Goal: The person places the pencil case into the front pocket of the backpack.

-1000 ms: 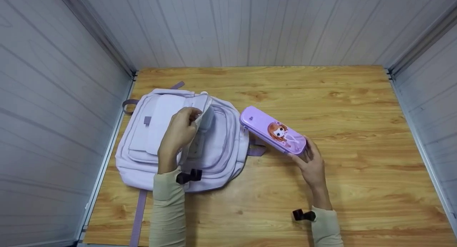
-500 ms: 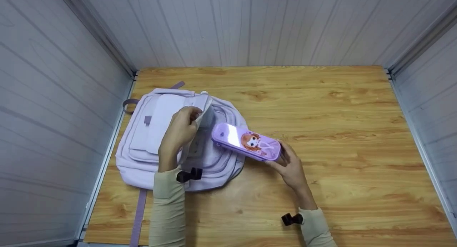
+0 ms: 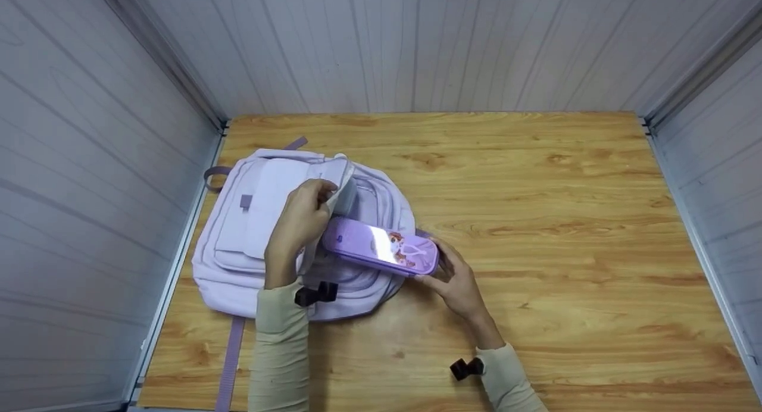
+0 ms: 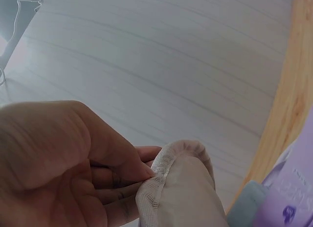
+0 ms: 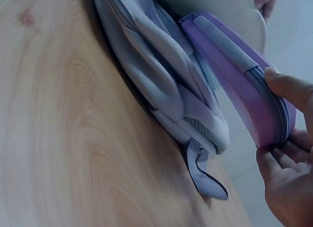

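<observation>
A pale lilac backpack point(image 3: 238, 281) lies on the table at the left, its front pocket pulled open. My left hand point(image 3: 300, 218) pinches the edge of the pocket flap point(image 4: 161, 183) between thumb and fingers and holds it up. In my right hand point(image 3: 455, 284) is a purple zippered pencil case point(image 3: 363, 239) with a cartoon girl on its lid, gripped at its right end. The case's far end reaches the pocket opening, beside the left hand. Thumb and fingers hold the zipped end in the right wrist view. Something greyish point(image 3: 346, 200) shows inside the pocket.
The wooden table point(image 3: 565, 221) stretches to the right of the backpack. White panel walls point(image 3: 381, 49) stand behind and on both sides. A purple strap point(image 3: 231, 364) trails from the bag toward the front edge; another strap end point(image 5: 208, 180) sticks out by its base.
My right hand has carried the pencil case leftward from beside the backpack to the open pocket, turning it closer to level. My left hand has stayed at the flap.
</observation>
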The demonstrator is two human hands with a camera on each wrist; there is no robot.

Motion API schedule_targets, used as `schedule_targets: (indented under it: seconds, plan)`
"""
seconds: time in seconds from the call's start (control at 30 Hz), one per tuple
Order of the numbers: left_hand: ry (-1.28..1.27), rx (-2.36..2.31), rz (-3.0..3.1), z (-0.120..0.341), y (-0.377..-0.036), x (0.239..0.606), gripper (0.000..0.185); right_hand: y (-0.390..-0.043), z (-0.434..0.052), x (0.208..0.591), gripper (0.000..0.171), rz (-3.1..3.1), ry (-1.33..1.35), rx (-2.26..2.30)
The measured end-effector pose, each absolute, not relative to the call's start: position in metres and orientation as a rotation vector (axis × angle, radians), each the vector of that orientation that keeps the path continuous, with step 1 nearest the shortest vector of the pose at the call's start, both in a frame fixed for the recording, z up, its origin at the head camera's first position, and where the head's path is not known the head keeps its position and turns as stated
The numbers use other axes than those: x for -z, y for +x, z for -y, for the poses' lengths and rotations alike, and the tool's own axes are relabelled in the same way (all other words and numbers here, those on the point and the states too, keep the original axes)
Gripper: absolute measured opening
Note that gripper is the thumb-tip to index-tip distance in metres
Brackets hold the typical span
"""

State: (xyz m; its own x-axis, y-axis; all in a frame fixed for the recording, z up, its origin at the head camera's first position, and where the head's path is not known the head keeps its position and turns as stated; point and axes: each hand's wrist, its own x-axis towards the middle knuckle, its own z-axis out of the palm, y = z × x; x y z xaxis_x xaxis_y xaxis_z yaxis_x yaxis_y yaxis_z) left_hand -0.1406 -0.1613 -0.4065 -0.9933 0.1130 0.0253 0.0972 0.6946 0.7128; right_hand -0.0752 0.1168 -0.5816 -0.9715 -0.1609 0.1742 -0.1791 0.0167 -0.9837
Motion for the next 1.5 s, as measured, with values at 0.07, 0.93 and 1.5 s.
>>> schedule_targets:
  seconds: [0.07, 0.93, 1.5]
  plan:
    - [0.185, -1.21, -2.873, 0.161, -0.141, 0.407, 0.035, -0.075, -0.111, 0.577, 0.076, 2.24, 0.401, -2.156]
    - [0.269, -1.182, -2.907, 0.152, -0.142, 0.404, 0.033, -0.082, -0.064, 0.534, 0.07, 2.388, 0.485, -1.929]
    - [0.288, -1.199, -2.883, 0.15, -0.141, 0.405, 0.036, -0.109, -0.026, 0.565, 0.077, 2.437, 0.524, -1.804]
